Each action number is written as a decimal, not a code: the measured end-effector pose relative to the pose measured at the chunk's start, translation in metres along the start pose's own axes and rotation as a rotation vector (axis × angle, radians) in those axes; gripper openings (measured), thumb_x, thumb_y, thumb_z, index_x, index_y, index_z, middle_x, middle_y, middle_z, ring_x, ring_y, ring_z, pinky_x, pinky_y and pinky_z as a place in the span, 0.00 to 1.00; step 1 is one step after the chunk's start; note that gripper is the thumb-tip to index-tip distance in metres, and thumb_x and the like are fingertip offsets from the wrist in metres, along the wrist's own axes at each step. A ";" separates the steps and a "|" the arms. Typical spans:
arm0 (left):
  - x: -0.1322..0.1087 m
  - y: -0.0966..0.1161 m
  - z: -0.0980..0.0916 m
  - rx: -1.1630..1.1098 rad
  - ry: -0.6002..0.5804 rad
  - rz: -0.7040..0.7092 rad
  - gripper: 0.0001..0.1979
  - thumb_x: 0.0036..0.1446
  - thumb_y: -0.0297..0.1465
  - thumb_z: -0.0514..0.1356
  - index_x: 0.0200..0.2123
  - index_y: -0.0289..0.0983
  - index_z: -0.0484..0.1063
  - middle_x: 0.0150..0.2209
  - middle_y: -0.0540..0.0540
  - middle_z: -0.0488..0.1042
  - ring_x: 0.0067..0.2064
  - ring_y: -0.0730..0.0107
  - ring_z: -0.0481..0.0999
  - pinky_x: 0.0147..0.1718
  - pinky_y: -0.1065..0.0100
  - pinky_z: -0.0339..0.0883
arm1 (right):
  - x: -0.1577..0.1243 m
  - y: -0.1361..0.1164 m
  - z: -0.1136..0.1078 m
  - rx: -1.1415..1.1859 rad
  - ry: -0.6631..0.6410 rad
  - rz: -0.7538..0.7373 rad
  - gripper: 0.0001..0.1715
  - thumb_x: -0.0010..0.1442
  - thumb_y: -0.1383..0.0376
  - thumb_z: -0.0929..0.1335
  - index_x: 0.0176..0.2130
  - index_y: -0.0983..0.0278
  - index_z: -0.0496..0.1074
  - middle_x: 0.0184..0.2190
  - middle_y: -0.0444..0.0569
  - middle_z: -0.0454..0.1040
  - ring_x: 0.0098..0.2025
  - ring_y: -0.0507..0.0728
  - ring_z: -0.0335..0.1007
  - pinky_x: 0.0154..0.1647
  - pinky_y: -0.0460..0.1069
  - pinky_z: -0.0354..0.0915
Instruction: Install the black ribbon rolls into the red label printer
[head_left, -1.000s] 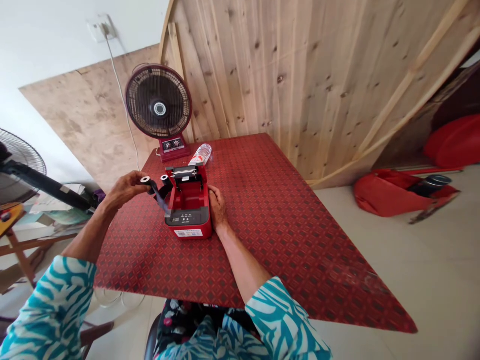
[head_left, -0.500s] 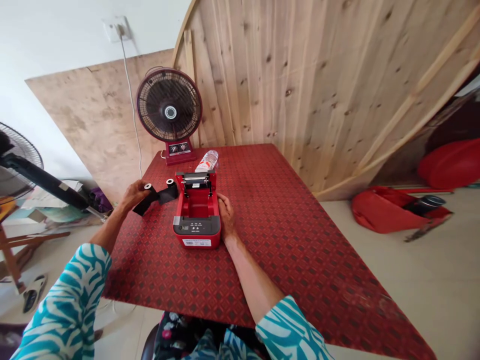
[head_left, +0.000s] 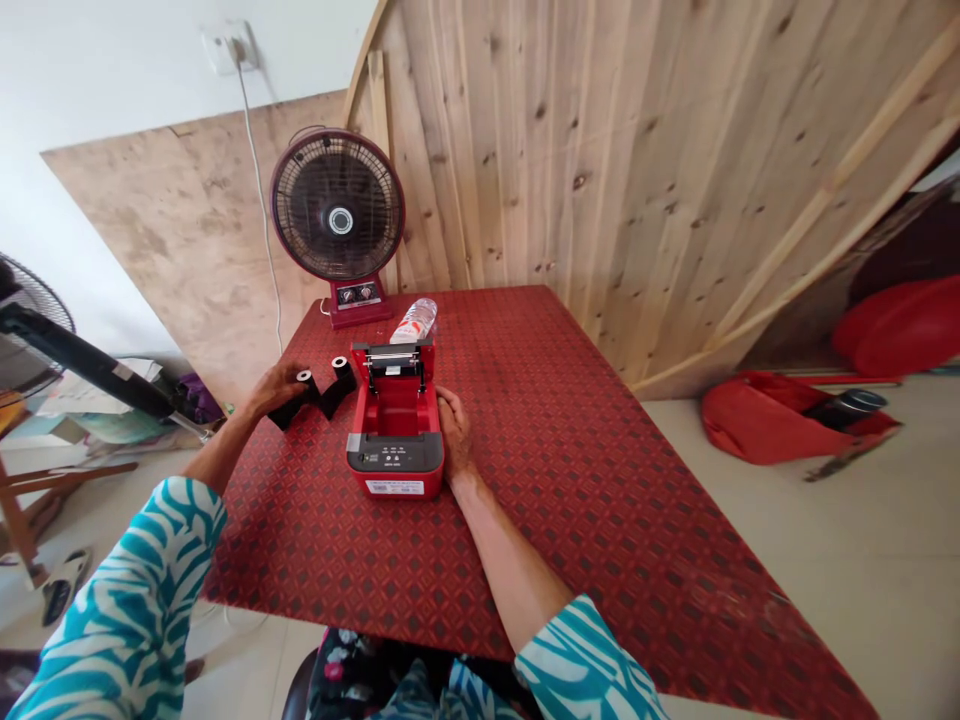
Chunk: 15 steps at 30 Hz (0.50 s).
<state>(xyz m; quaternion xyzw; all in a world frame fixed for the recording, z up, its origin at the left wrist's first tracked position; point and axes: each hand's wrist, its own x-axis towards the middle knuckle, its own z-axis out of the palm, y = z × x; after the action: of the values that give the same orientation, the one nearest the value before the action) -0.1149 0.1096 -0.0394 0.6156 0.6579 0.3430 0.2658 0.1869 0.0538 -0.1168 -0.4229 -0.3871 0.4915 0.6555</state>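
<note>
A red and dark grey label printer [head_left: 395, 456] stands on the table with its lid [head_left: 394, 358] raised, its red inner bay in view. Against the printer's right side lies my right hand [head_left: 455, 435], its fingers curled along the wall. To the left of the printer is a black ribbon [head_left: 336, 395] wound on two upright rolls with white cores, a loose stretch running between them. My left hand [head_left: 277, 388] is closed at the nearer ribbon roll [head_left: 304, 385]; its fingertips are partly hidden behind it.
Behind the printer a clear plastic bottle [head_left: 415, 320] lies on its side. A dark red table fan [head_left: 339, 215] stands at the table's back left corner, near a wooden panel [head_left: 510, 140]. The patterned red table [head_left: 570, 480] stretches to the right. A second fan [head_left: 82, 355] is at far left.
My left hand has shifted slightly right with the nearer ribbon roll, bringing it closer to the other roll; the ribbon between them now bends more sharply. My right hand stays at the printer.
</note>
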 end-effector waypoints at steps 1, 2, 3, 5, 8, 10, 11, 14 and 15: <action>-0.001 0.001 0.000 0.021 -0.027 0.003 0.16 0.33 0.30 0.62 0.32 0.38 0.73 0.34 0.47 0.78 0.40 0.60 0.77 0.43 0.64 0.69 | 0.000 0.000 0.000 -0.001 -0.002 -0.005 0.18 0.58 0.56 0.63 0.43 0.59 0.74 0.44 0.47 0.78 0.47 0.57 0.71 0.51 0.53 0.64; -0.001 0.003 -0.001 0.043 -0.055 0.005 0.16 0.33 0.31 0.63 0.32 0.39 0.74 0.35 0.47 0.79 0.42 0.59 0.77 0.45 0.64 0.68 | 0.000 0.000 0.000 -0.002 -0.003 -0.009 0.18 0.58 0.56 0.63 0.44 0.59 0.73 0.44 0.47 0.78 0.47 0.57 0.71 0.51 0.53 0.64; -0.001 0.006 -0.004 0.065 -0.080 0.007 0.17 0.33 0.32 0.64 0.33 0.39 0.75 0.37 0.47 0.79 0.43 0.57 0.77 0.46 0.63 0.68 | 0.000 0.001 -0.001 -0.003 -0.003 -0.012 0.18 0.58 0.56 0.63 0.44 0.59 0.73 0.44 0.47 0.78 0.47 0.57 0.71 0.51 0.53 0.64; -0.001 0.011 -0.011 0.108 -0.123 0.009 0.17 0.35 0.35 0.65 0.34 0.41 0.77 0.39 0.46 0.80 0.46 0.55 0.76 0.49 0.63 0.66 | 0.000 0.001 -0.001 -0.003 -0.002 -0.011 0.18 0.58 0.56 0.63 0.44 0.59 0.73 0.44 0.47 0.77 0.48 0.57 0.71 0.52 0.53 0.63; 0.005 0.019 -0.014 0.177 -0.152 0.029 0.16 0.41 0.40 0.64 0.35 0.42 0.78 0.41 0.46 0.80 0.50 0.54 0.75 0.49 0.65 0.66 | 0.000 0.000 0.000 0.003 -0.001 -0.004 0.18 0.57 0.56 0.63 0.44 0.60 0.73 0.44 0.47 0.77 0.48 0.57 0.71 0.52 0.53 0.63; 0.011 0.023 -0.008 0.236 -0.152 0.062 0.17 0.44 0.42 0.62 0.36 0.41 0.78 0.41 0.45 0.80 0.49 0.55 0.75 0.46 0.66 0.68 | 0.000 0.000 0.001 0.013 0.000 -0.004 0.18 0.57 0.56 0.63 0.43 0.60 0.73 0.44 0.47 0.77 0.47 0.57 0.71 0.52 0.54 0.63; 0.015 0.024 -0.003 0.259 -0.157 0.077 0.18 0.44 0.42 0.62 0.37 0.40 0.78 0.41 0.45 0.80 0.47 0.55 0.76 0.43 0.66 0.68 | 0.000 0.000 0.001 0.020 0.001 -0.003 0.18 0.57 0.56 0.63 0.43 0.60 0.73 0.43 0.48 0.77 0.47 0.57 0.71 0.52 0.54 0.64; 0.027 0.028 0.014 0.291 -0.190 0.100 0.18 0.41 0.38 0.63 0.39 0.40 0.78 0.36 0.46 0.80 0.41 0.57 0.78 0.37 0.67 0.68 | 0.000 0.001 0.001 0.029 0.004 0.002 0.19 0.57 0.56 0.63 0.44 0.60 0.73 0.43 0.47 0.77 0.47 0.57 0.71 0.51 0.54 0.64; 0.030 0.029 0.019 0.297 -0.195 0.104 0.18 0.40 0.36 0.64 0.39 0.40 0.78 0.34 0.47 0.80 0.39 0.57 0.78 0.36 0.68 0.68 | 0.001 0.002 0.001 0.028 0.002 0.004 0.19 0.57 0.55 0.63 0.44 0.60 0.73 0.44 0.47 0.77 0.47 0.57 0.71 0.51 0.54 0.64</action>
<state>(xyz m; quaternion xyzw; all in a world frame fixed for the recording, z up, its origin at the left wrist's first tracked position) -0.0856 0.1422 -0.0265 0.7115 0.6397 0.1940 0.2164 0.1857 0.0548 -0.1180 -0.4150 -0.3785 0.4978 0.6609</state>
